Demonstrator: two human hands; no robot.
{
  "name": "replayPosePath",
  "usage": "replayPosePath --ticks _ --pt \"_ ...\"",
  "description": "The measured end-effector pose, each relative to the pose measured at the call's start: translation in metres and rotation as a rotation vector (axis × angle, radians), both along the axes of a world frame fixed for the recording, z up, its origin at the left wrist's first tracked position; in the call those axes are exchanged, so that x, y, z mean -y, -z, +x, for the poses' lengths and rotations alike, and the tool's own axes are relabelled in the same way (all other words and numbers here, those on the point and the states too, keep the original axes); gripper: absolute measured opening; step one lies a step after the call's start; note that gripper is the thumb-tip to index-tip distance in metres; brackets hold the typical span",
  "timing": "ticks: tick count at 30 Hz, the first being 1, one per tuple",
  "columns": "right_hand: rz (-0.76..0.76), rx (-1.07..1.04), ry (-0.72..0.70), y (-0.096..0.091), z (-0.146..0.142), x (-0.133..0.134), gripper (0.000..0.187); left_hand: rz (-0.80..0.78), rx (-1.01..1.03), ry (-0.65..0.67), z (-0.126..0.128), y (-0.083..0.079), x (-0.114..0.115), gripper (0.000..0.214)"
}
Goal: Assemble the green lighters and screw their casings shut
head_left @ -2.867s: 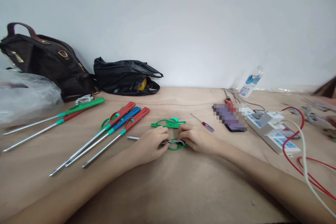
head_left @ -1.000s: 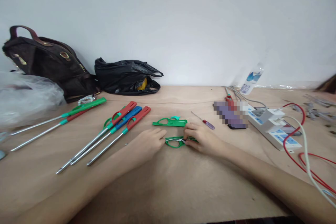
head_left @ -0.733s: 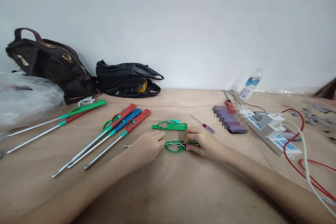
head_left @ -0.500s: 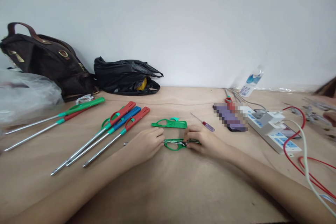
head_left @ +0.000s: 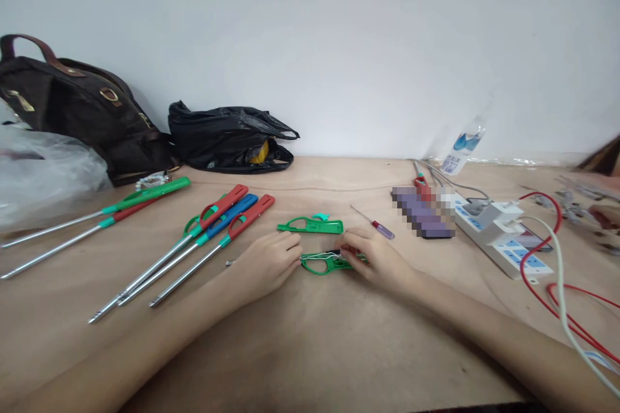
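An opened green long-nosed lighter lies on the table between my hands, a thin white wire running along its handle shell. My left hand is closed around its metal tube, whose slotted tip sticks out on the far side of the fingers. With bent fingers my right hand pinches a small black part at the handle, covering much of that end. Just beyond lie the other green handle half and a small teal trigger piece. A screwdriver with a purple handle rests behind my right hand.
Several long-nosed lighters lie to the left. Behind them are a black plastic bag, a dark backpack and a clear bag. To the right are a phone, a power strip, cables and a tilted bottle.
My right fingers have shifted slightly, and the black part now shows higher, above the handle shell's edge. My left hand keeps its hold. The whole view has drifted slightly.
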State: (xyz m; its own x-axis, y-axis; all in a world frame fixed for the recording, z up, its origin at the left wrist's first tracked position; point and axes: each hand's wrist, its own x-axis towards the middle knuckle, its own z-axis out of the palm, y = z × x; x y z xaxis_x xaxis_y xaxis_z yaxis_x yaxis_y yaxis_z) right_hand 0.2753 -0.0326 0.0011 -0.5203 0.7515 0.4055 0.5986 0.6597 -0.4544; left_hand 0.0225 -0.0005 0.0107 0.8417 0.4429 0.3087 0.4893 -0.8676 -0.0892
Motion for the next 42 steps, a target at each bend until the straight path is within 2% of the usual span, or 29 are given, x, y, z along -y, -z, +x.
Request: replayPosePath --ticks 6,14,17,20,24,29,32,36,42 --pt "0.071 0.003 -0.029 -0.001 -0.001 0.002 0.017 0.028 -0.018 0.003 0.000 0.000 0.001 0.031" --pt "0.410 0.172 -0.052 0.003 0.000 0.001 0.025 -0.009 -0.029 -0.011 0.001 -0.001 0.002 0.028" --pt "0.508 0.217 -0.047 0.004 0.001 0.000 0.027 -0.116 -0.030 -0.040 0.000 -0.005 0.002 0.021" --pt "0.551 0.223 -0.046 0.007 0.001 -0.001 0.026 -0.321 0.013 -0.094 -0.003 -0.010 0.000 0.011" --pt "0.466 0.191 -0.012 0.010 0.000 -0.001 0.025 -0.523 0.102 -0.128 -0.005 -0.012 -0.004 0.008" --pt "0.196 0.081 0.049 0.011 -0.003 0.005 0.014 -0.578 0.164 -0.127 -0.004 -0.010 -0.007 0.011" --pt "0.076 0.042 0.055 0.011 -0.004 0.006 0.011 -0.663 0.194 -0.151 -0.004 -0.011 -0.008 0.007" --pt "0.051 0.048 0.046 0.013 -0.005 0.007 0.012 -0.787 0.234 -0.181 -0.005 -0.013 -0.010 0.003" --pt "0.078 0.081 0.061 0.014 -0.006 0.007 0.010 -0.830 0.253 -0.203 -0.008 -0.012 -0.013 0.009"
